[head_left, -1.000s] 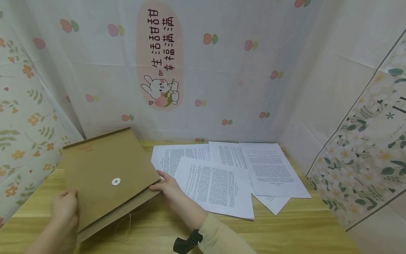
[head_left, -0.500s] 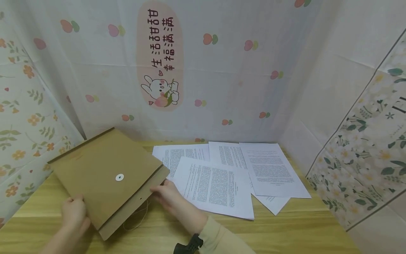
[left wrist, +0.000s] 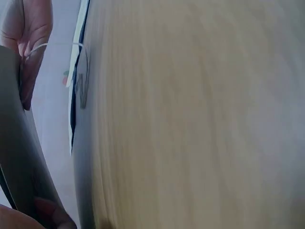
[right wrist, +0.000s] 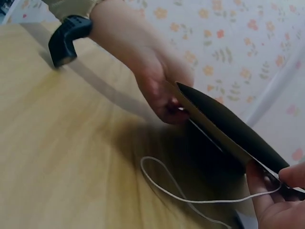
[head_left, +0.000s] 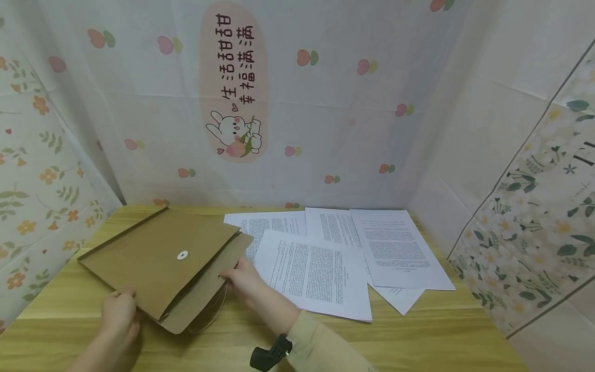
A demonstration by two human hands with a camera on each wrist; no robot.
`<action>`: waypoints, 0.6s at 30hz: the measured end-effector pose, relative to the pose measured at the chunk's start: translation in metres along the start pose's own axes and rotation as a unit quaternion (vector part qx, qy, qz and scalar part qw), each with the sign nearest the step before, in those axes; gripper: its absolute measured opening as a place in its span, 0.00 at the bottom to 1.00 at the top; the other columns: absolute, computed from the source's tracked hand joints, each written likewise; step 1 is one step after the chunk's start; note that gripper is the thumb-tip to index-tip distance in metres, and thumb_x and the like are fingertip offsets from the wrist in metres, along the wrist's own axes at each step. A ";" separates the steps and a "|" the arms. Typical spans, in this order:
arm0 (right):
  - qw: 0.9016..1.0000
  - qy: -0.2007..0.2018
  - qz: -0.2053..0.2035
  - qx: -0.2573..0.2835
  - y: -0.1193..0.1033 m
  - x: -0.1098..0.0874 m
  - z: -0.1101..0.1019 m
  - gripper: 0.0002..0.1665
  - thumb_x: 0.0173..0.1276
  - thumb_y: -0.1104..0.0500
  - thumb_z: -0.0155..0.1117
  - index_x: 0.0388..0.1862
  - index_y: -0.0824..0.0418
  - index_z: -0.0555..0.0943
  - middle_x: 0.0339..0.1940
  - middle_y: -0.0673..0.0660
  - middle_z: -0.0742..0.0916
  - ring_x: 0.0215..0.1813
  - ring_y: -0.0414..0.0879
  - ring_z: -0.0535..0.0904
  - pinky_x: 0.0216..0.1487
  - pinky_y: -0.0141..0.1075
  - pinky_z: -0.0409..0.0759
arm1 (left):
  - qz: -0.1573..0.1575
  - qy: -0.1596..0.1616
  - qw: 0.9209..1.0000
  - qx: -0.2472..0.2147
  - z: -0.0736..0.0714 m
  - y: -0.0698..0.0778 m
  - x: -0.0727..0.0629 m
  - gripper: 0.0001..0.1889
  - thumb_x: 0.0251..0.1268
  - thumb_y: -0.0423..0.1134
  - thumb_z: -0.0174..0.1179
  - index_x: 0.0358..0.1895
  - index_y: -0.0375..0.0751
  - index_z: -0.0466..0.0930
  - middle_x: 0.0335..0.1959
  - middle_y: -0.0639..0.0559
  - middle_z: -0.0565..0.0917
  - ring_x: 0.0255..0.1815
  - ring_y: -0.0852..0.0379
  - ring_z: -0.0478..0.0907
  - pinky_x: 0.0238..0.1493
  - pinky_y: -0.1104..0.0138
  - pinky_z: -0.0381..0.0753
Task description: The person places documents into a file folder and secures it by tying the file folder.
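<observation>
A brown kraft-paper document envelope (head_left: 153, 258) with a white round button (head_left: 182, 255) is held tilted over the left of the table. My left hand (head_left: 120, 315) grips its near-left edge. At the mouth, my right hand (head_left: 244, 279) pinches the flap (head_left: 204, 289), thumb above and fingers underneath. A gap shows between flap and envelope body; the inside looks dark in the right wrist view. From the flap hangs a thin closure string (right wrist: 190, 201), looping beside my right fingers. In the left wrist view, my right hand (left wrist: 33, 38) appears beyond the envelope.
Several printed sheets (head_left: 313, 274) lie overlapping on the wooden table (head_left: 418, 336), right of the envelope. Their left edge is close to the flap and my right hand. A patterned curtain (head_left: 325, 129) rises behind the table, with floral cloth (head_left: 37, 206) at the left.
The envelope has turned clockwise and its far end has come down toward the table. Its mouth gapes wider as the flap bends away. Both hands keep their hold; the left has shifted right.
</observation>
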State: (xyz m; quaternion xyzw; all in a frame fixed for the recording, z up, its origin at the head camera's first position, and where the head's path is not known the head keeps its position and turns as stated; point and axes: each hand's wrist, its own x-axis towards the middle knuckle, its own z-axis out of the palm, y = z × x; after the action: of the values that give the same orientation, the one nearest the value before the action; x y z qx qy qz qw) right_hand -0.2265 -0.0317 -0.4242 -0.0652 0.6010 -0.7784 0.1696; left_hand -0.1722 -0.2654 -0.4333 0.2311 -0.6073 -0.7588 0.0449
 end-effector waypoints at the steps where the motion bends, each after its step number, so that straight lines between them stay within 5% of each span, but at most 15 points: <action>1: 1.000 0.000 -0.002 -0.008 -0.001 0.002 -0.001 0.19 0.63 0.76 0.51 0.53 0.67 0.72 0.41 0.58 0.83 0.42 0.47 0.82 0.44 0.38 0.82 | -0.006 -0.017 1.000 0.012 -0.003 0.000 0.001 0.17 0.74 0.31 0.33 0.60 0.25 0.57 0.51 0.51 0.64 0.42 0.70 0.69 0.47 0.76 0.75; 7: 0.999 -0.002 -0.005 -0.031 -0.007 0.009 -0.008 0.17 0.65 0.75 0.51 0.53 0.69 0.70 0.40 0.60 0.83 0.42 0.50 0.83 0.42 0.40 0.83 | -0.034 -0.104 0.991 0.079 -0.018 0.007 0.006 0.21 0.77 0.39 0.34 0.54 0.18 0.60 0.30 0.58 0.78 0.31 0.65 0.79 0.42 0.70 0.81; 13: 0.999 -0.020 -0.008 -0.047 -0.009 0.010 -0.014 0.18 0.66 0.76 0.50 0.55 0.68 0.69 0.40 0.63 0.84 0.41 0.57 0.84 0.39 0.43 0.84 | -0.017 -0.097 0.981 0.166 -0.022 0.010 0.009 0.29 0.76 0.41 0.37 0.58 0.09 0.49 0.33 0.46 0.76 0.28 0.59 0.78 0.36 0.67 0.83; 18: 0.998 -0.037 -0.017 -0.058 -0.014 0.013 -0.015 0.22 0.66 0.77 0.49 0.58 0.66 0.69 0.42 0.62 0.84 0.41 0.58 0.84 0.37 0.44 0.84 | -0.004 -0.094 0.968 0.235 -0.027 0.014 0.013 0.25 0.76 0.43 0.39 0.53 0.15 0.58 0.27 0.50 0.78 0.23 0.57 0.78 0.30 0.65 0.83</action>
State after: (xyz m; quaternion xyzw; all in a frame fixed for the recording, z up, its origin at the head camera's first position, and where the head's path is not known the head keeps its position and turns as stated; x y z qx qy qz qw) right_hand -0.2460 -0.0191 -0.4159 -0.1134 0.6371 -0.7422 0.1743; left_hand -0.1762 -0.2975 -0.4284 0.1658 -0.7688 -0.6136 -0.0710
